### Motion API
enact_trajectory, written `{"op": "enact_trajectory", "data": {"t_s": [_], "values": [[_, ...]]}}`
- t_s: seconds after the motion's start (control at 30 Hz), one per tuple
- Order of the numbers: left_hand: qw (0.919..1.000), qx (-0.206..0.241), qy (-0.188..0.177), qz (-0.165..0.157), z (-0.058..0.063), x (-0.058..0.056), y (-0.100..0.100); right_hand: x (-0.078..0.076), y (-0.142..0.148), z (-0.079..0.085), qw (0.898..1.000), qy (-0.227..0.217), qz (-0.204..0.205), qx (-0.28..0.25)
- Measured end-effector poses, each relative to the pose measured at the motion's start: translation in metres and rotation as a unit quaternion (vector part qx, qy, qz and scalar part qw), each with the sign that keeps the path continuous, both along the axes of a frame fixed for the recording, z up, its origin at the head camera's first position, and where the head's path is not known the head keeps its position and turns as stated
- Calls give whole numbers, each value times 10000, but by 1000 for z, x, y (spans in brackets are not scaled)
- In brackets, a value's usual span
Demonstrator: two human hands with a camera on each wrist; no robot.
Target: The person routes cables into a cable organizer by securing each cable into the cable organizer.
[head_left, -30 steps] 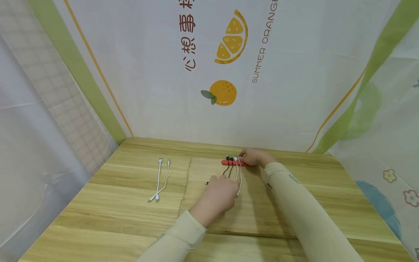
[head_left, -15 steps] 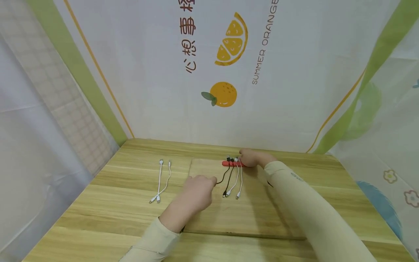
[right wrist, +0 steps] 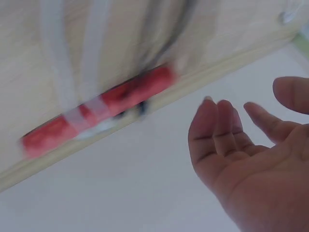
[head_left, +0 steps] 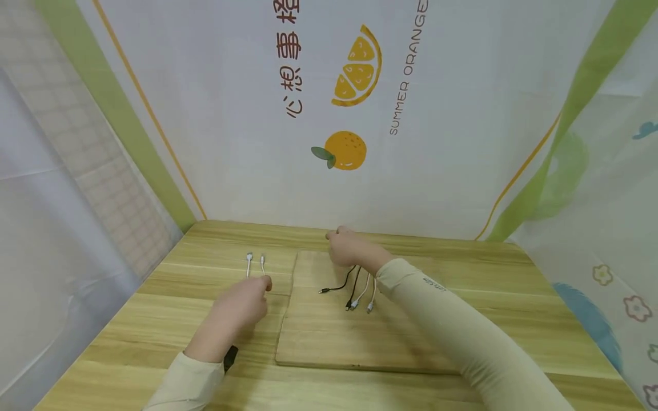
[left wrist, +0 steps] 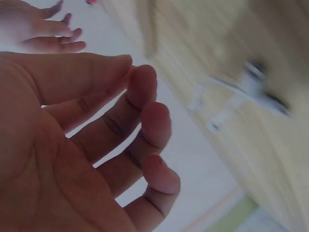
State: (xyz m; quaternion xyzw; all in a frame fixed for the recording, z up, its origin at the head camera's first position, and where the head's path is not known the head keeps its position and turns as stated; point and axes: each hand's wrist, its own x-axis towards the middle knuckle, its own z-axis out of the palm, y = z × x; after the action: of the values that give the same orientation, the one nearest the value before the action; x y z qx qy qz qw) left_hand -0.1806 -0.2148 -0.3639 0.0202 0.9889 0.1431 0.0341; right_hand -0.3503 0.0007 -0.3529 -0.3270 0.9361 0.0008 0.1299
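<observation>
My left hand (head_left: 239,305) hangs over two white charging cables (head_left: 249,265) on the left of the table, covering their lower parts. Its fingers are loosely bent with nothing between them in the left wrist view. My right hand (head_left: 354,249), relaxed and holding nothing, is at the back of the wooden board. Beside it in the right wrist view lies a red cable holder (right wrist: 101,108), hidden by the hand in the head view. Two white cables (head_left: 364,294) and two black cables (head_left: 353,285) run from the holder toward the front of the board.
The thin wooden board (head_left: 319,342) lies on the wood-grain table (head_left: 123,342), its edges slightly raised. A white printed curtain (head_left: 437,188) hangs right behind the table's back edge, with more cloth on both sides.
My left hand has let go of the front black cable and moved left to the white pair. My right hand has left the holder's right end and shifted left.
</observation>
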Motion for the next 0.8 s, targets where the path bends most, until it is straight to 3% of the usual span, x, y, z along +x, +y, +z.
{"op": "enact_trajectory", "data": {"t_s": [0.17, 0.3, 0.57, 0.8], "values": [[9994, -147, -33, 324, -9, 7, -31, 23, -29, 3, 9974, -492, 159, -497], [9988, -133, -130, 454, -17, 11, -46, 38, -48, -4, 9971, -490, 469, -351], [9985, -237, -300, 381, -27, 12, -49, 71, -87, -15, 9932, -175, 1122, -245], [9986, -173, -363, 339, -27, 11, -55, 94, -103, -21, 9853, -659, 1457, -608]]}}
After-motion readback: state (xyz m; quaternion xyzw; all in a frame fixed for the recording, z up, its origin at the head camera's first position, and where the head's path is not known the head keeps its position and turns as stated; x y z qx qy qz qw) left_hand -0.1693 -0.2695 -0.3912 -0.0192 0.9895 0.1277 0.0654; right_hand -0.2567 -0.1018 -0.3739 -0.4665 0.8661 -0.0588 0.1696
